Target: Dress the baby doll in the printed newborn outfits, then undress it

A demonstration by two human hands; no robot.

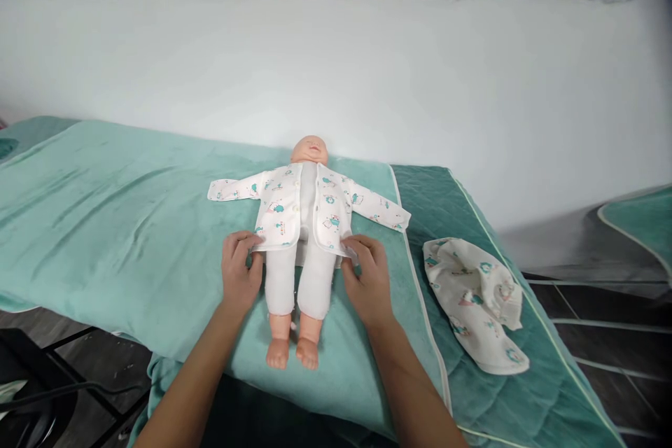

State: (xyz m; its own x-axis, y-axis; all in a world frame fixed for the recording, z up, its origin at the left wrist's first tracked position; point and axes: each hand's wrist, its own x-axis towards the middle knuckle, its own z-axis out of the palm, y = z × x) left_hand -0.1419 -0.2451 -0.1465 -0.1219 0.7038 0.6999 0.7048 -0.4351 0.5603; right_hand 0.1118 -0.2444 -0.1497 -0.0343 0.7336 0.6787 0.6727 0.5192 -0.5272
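Observation:
A baby doll lies on its back on a light green towel, head toward the wall, bare feet toward me. It wears a white printed jacket, open down the front, over a white body and white legs. My left hand pinches the jacket's lower left hem beside the doll's hip. My right hand pinches the lower right hem on the other side. Both sleeves are spread out sideways.
A crumpled garment of the same printed cloth lies to the right on a darker green quilted mat. A white wall runs behind the bed. Dark floor and a black object show at the lower left.

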